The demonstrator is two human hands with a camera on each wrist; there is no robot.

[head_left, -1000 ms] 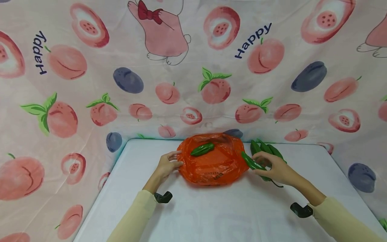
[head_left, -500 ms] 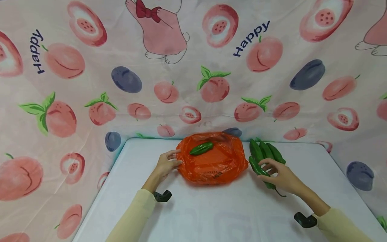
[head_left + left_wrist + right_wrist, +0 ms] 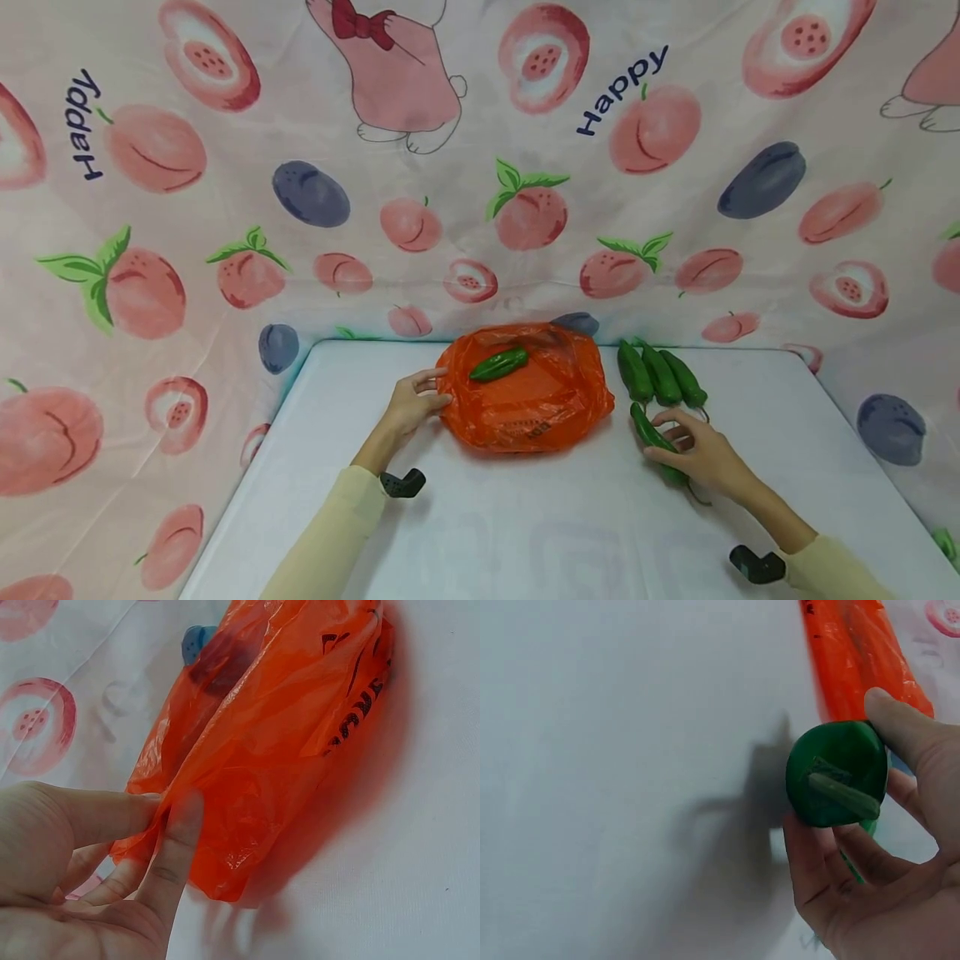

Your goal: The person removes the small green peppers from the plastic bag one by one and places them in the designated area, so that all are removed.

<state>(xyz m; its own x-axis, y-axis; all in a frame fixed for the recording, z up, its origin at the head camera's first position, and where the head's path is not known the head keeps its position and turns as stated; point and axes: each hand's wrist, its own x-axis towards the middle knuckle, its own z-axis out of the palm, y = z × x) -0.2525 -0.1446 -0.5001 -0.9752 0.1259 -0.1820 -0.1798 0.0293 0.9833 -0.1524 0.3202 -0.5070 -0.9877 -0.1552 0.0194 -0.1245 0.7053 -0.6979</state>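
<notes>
An orange plastic bag (image 3: pixel 555 421) lies near the back of the table with its mouth spread, and a green pepper (image 3: pixel 498 364) rests in it. At the bag's left edge is my left hand (image 3: pixel 407 408); the left wrist view shows its thumb and fingers pinching the plastic (image 3: pixel 255 765). Right of the bag, my right hand (image 3: pixel 701 454) holds another green pepper (image 3: pixel 648 432) between thumb and fingers. The right wrist view shows this pepper's stem end (image 3: pixel 832 776) pointing at the camera, with its shadow on the cloth beside it.
Three more green peppers (image 3: pixel 662 375) lie side by side at the back right, just beyond the held one. A white cloth covers the table (image 3: pixel 525 533). Behind it hangs a fruit-printed curtain (image 3: pixel 450 183).
My right hand has moved away from the bag, rightward and toward me, with the pepper in its fingers. My left hand stays at the bag's left edge.
</notes>
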